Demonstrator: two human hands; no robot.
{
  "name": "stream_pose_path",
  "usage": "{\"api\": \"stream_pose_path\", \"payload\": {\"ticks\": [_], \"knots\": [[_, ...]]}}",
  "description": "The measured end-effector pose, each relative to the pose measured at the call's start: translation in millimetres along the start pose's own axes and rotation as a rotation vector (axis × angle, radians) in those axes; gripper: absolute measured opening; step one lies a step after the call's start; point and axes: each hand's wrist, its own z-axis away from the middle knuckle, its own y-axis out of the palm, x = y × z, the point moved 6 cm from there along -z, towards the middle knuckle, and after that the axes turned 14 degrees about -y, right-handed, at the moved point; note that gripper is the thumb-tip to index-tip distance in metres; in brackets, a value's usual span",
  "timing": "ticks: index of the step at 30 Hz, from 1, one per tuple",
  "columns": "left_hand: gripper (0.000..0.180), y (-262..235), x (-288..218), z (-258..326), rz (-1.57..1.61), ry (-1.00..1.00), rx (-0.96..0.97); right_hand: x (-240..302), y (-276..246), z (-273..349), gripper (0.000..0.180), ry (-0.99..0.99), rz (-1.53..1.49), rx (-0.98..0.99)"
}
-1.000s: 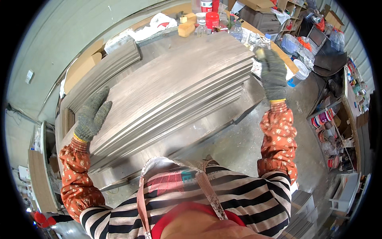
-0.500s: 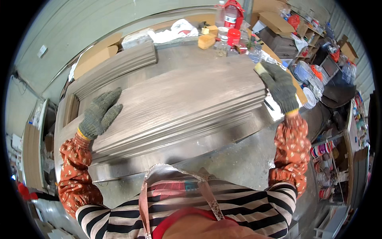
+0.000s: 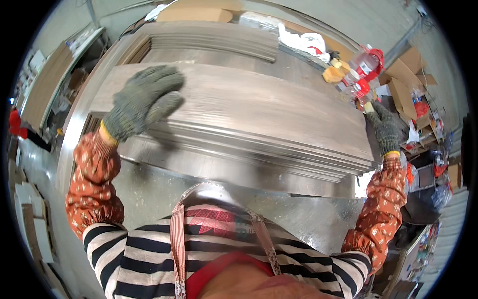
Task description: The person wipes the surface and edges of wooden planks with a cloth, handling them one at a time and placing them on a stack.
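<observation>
A stack of long grey-brown wood-grain panels lies across the table in front of me. Over its left end is my left hand in a dark grey-green knitted glove, with fingers extended together, thumb apart, and nothing held. I cannot tell whether it touches the top panel. By the far right corner of the stack, my right hand, gloved alike, pinches a small pale-yellow sponge. Most of that hand is just past the panel's right end.
A second panel stack lies behind. Bottles, a yellow-orange sponge block and a white cloth sit at the back right. Cardboard boxes and clutter stand farther right. Grey floor shows between me and the table.
The view has turned, so the table sits at a different slant. My left hand is farther in over the panel, and my right hand with the sponge has shifted off its right end.
</observation>
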Motion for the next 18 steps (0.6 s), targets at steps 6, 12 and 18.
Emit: {"api": "stream_pose_path", "payload": {"ticks": [6,12,18], "knots": [[0.043,-30.8,17.1,56.6,-0.011,-0.214,-0.228,179.4,9.5,-41.5,0.032,0.024,-0.156,0.034],[0.043,-81.4,-11.2,85.6,0.116,-0.130,-0.431,383.0,2.3,-86.9,0.033,-0.322,-0.330,0.073],[0.038,-129.5,4.0,118.9,0.210,-0.104,-0.501,626.4,2.9,-146.9,0.042,-0.537,-0.355,0.366]]}}
